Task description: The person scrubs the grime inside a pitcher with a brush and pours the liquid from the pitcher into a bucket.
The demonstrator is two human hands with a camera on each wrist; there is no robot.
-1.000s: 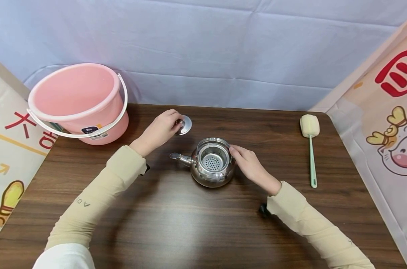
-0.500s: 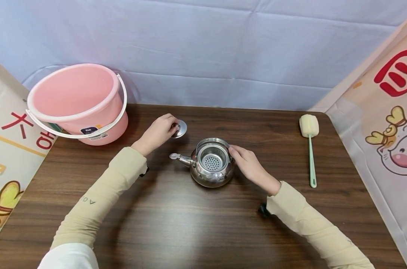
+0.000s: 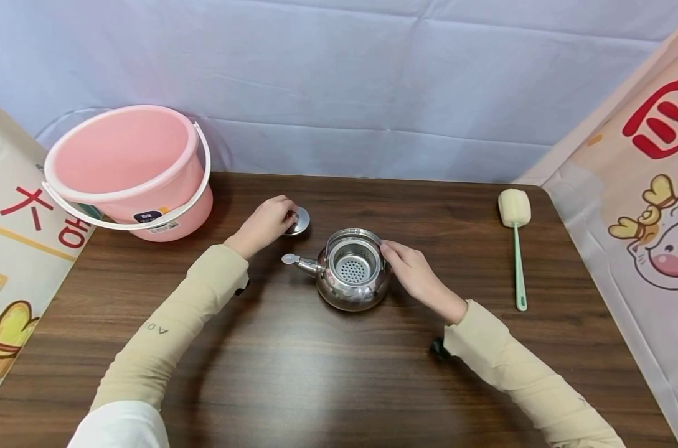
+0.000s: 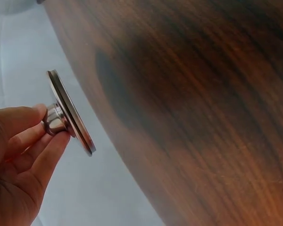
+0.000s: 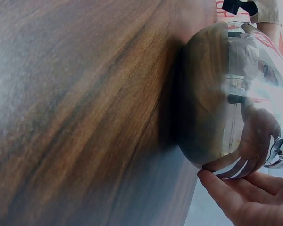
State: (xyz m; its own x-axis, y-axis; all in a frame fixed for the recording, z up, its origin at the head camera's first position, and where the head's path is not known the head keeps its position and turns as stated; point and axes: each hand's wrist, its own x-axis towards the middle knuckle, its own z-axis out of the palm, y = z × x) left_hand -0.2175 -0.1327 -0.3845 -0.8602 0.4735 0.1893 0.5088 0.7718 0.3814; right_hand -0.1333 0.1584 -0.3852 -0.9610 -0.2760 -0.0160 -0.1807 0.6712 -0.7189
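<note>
Two hands: left hand point(image 3: 263, 226) pinches a knob point(image 4: 55, 121); right hand point(image 3: 421, 279) rests extended fingers against the side of a steel teapot point(image 3: 347, 297).
One steel lid point(image 3: 302, 221): held by that knob, beyond the spout point(image 3: 307, 265), apart from the tabletop point(image 3: 339, 373).
One strainer point(image 3: 354, 271): inside the uncovered teapot, which stands upright.
One pink bucket point(image 3: 184, 179): back left corner.
One sponge brush point(image 3: 515, 208): lies at right.

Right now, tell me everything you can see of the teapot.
The teapot is round-bellied, silvery and mirror-shiny, apparently metal. It stands upright on the brown table, uncovered, with a perforated strainer visible in its round mouth. A slim spout points toward the person's left; a hoop handle shows along the far side of the mouth. The right hand touches its right side. Its underside is hidden.
</note>
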